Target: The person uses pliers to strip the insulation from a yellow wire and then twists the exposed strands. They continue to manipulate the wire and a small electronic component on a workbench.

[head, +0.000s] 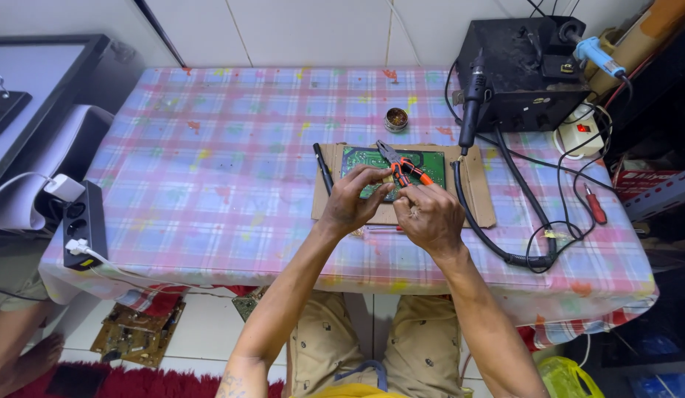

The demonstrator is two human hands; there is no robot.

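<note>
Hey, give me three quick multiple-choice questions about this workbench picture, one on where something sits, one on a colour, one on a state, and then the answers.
1. Where does the green circuit board lie?
A. on the piece of cardboard
B. on the floor rug
C. on top of the black station

2. What colour are the handles of the pliers?
A. blue
B. orange and black
C. yellow

3. What are the left hand and right hand doing?
A. resting flat at the table's edges
B. held close together over the board
C. both gripping the black wand

Answers: 1 A, the board sits on the brown cardboard on the checked tablecloth. 2 B, the handles show orange with black. 3 B, both hands meet above the board's near edge; what the fingers pinch is too small to tell.
</note>
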